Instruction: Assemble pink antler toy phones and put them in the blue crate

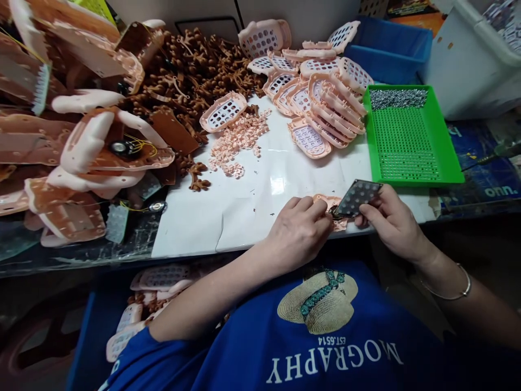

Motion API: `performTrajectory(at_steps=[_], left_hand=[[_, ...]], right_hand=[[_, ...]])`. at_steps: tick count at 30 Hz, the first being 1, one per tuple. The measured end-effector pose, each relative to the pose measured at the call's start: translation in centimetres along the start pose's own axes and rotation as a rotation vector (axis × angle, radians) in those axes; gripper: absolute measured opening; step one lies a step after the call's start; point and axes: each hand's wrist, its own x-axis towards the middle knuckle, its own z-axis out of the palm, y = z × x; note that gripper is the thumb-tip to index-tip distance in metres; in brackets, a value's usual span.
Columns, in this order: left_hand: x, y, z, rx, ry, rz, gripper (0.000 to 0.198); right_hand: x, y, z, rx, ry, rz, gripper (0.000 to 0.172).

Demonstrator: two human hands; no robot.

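Observation:
My left hand [299, 231] rests on a pink plastic keypad shell [325, 203] at the near edge of the white sheet [252, 201], fingers curled and pressing it down. My right hand [391, 220] pinches a dark dotted rubber pad [358, 196], tilted, over the right part of that shell. Both hands meet at the shell, and most of the shell is hidden beneath them.
A green perforated tray [411, 136] with screws stands at right. Stacked pink keypad shells [321, 98] lie behind, small pink rings [240, 138] and brown rubber parts [195, 70] in the middle, pink toy housings with speakers [97, 146] at left. A blue bin [391, 49] sits behind.

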Motion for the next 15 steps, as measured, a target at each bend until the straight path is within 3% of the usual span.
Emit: performTrajectory(at_steps=[3, 8, 15], left_hand=[[-0.4, 0.0, 0.0, -0.001, 0.012, 0.037, 0.021], [-0.7, -0.2, 0.5, 0.012, 0.08, 0.061, 0.019], [-1.2, -0.4, 1.4, -0.074, 0.166, 0.047, 0.017]], right_hand=[[0.6, -0.1, 0.0, 0.158, -0.053, 0.105, 0.015], [1.3, -0.1, 0.0, 0.303, -0.093, 0.123, 0.015], [2.1, -0.1, 0.7, 0.259, -0.12, 0.091, 0.033]])
